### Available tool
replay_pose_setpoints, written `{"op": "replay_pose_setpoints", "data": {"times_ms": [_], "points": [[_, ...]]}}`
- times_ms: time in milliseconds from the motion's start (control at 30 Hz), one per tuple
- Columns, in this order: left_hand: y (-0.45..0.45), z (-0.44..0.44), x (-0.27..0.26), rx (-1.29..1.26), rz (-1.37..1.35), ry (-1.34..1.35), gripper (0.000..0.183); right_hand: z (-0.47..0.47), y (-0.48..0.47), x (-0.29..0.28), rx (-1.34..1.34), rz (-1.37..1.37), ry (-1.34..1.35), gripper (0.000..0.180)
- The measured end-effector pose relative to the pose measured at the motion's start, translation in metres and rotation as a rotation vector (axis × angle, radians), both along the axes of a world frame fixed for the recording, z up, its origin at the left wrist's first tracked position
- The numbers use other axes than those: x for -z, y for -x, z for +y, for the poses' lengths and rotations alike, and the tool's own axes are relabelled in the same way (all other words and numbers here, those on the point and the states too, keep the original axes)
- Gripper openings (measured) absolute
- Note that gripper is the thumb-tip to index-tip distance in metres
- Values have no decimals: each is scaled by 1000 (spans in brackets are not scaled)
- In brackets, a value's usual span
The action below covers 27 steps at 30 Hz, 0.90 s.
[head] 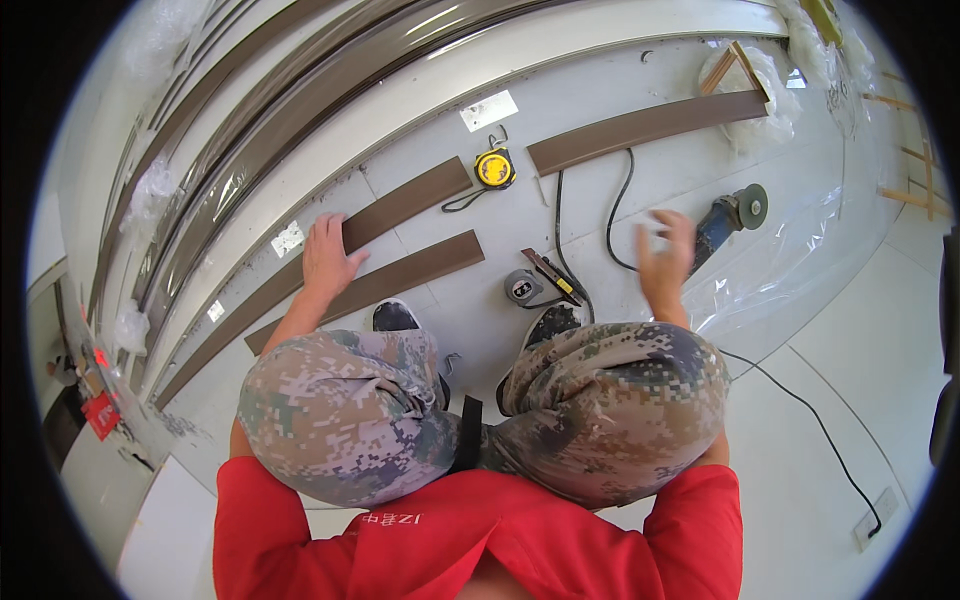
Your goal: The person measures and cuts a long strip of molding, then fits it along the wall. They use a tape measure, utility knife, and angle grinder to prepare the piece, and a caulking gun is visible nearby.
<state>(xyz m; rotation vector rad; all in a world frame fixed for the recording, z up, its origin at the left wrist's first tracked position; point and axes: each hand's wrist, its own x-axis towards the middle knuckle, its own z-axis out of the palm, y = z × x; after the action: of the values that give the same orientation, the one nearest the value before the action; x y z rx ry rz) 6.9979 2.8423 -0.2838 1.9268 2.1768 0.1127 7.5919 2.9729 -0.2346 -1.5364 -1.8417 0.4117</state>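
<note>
My left hand [328,255] rests on a long brown trim strip [409,196] on the tiled floor, its fingers at the strip's far edge and the thumb apart. A second brown strip [420,266] lies alongside, nearer my feet. Blurred, my right hand [667,251] hovers with fingers apart beside a blue angle grinder [712,234], whose cutting disc [753,206] points away from me. I cannot tell whether that hand touches the grinder. Between the hands lie a yellow tape measure [495,169], a grey tape measure [523,286] and a utility knife [551,276].
Another brown strip [645,135] lies farther off, its right end by crumpled plastic wrap [780,120]. Long film-covered profiles [315,142] curve along the left and back. The black cord [621,202] loops over the floor; another cord section [817,412] reaches a wall socket [876,517].
</note>
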Motion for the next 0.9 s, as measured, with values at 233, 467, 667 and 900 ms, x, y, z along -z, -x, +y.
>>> {"op": "replay_pose_setpoints", "data": {"times_ms": [233,467,667,900], "points": [[-3,42,-5,156,29,103,55,58,123,-38,-716,-238,135,28],[3,33,-21,70,-50,14,87,-23,109,-2,-1197,-634,282,40],[2,41,-25,-13,-49,-88,86,-52,104,7,-1157,-671,281,40],[-5,44,-24,-22,-13,-8,69,-30,80,-41,-494,36,388,22]]}}
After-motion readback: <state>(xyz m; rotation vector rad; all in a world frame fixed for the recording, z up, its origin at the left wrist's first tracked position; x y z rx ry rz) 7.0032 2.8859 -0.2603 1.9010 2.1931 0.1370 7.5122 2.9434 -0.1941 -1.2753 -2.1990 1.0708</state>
